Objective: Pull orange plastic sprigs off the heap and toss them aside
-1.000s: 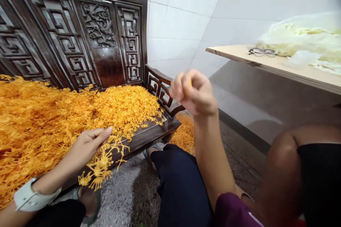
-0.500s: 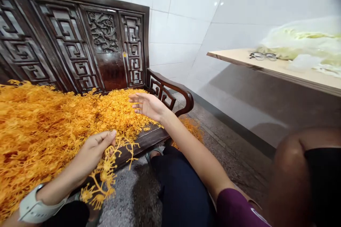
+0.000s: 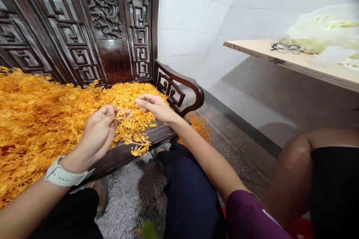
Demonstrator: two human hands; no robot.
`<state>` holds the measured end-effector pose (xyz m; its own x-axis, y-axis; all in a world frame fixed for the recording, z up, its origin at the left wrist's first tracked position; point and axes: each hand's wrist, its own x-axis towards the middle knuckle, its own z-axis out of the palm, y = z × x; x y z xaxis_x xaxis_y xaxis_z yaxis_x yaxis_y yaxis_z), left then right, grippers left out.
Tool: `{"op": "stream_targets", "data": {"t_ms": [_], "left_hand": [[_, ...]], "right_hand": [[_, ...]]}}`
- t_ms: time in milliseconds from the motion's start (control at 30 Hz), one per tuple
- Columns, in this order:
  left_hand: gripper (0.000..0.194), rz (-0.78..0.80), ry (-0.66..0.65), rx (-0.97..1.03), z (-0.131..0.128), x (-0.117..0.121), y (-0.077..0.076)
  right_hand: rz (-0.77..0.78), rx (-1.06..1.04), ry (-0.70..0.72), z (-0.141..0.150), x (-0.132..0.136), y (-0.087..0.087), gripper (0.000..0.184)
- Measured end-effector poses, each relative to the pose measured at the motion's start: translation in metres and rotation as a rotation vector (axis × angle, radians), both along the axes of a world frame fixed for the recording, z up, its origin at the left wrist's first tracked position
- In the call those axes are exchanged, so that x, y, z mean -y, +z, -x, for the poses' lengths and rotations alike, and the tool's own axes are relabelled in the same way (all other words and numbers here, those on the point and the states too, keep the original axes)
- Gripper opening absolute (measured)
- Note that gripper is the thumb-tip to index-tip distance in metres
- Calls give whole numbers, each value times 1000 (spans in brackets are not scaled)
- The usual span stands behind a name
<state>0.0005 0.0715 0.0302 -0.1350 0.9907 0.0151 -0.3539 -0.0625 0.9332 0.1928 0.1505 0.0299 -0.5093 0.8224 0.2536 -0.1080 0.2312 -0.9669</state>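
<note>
My left hand (image 3: pixel 98 129), with a pale watch strap at the wrist, pinches a yellow-orange plastic flower sprig (image 3: pixel 138 145) between thumb and fingers. The branching sprig hangs out to the right, over the bench's front edge. My right hand (image 3: pixel 157 109) hovers just to the right of the sprig's upper part, fingers loosely bent and apart, with nothing visible in it. Behind both hands lies a large heap of similar orange sprigs (image 3: pixel 56 115) on the bench. Smaller orange pieces (image 3: pixel 137 91) are piled at the bench's right end.
The dark carved wooden bench (image 3: pixel 116 61) has a curved armrest (image 3: pixel 196 95) at right. More orange pieces (image 3: pixel 199 127) lie on the floor beside it. Glasses (image 3: pixel 286 48) and plastic bags (image 3: pixel 322 30) rest on a wooden board (image 3: pixel 252 46). Another person's knee (image 3: pixel 297 160) is at right.
My left hand has moved up and right with the sprig, which now points rightward instead of hanging down-left. My right hand has turned slightly, its fingers more bent. The view has tilted down.
</note>
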Motion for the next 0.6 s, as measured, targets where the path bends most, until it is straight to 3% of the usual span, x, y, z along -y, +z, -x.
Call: {"op": "stream_targets", "data": {"t_ms": [100,300,400,600], "left_hand": [[13,-42,-41,-21,-5,-1,-1],[29,59,-170,-227,-10,3,2],[29,41,-216,-282,-13,1,3],[13,-20,-78,-15,-19,-9,4]], "right_hand": [[13,-58,11,-3,-2,-5,38],[-16,-137,-178,-10,-8,-9,39],[-55,-103,-184,-9,-9,-12,39],[-177,-44,-371,-9,0,-7,36]]}}
